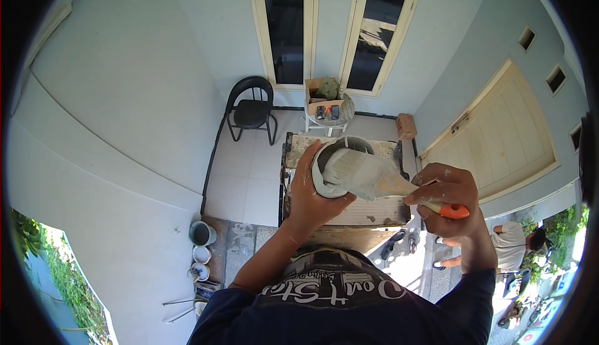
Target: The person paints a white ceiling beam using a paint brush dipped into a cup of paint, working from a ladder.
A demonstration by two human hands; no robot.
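Note:
My left hand (307,192) is wrapped round a small white tub (317,179), tilted towards me, with pale paste on its rim and inside. In my right hand (448,198) is a putty knife with an orange-tipped handle (450,211). Its wide blade (368,175) is coated in whitish paste and lies across the mouth of the tub. Pale smears mark my fingers. Just behind the tub, a grey bucket (359,144) stands on a worn wooden table (368,215), partly hidden by the tub and blade.
A black chair (253,113) and a round stool (346,109) bearing a cardboard box (316,89) stand towards the windowed wall. Buckets (201,234) line the left wall below. To the right are a cream door (499,130) and, lower down, another person (508,245) outside.

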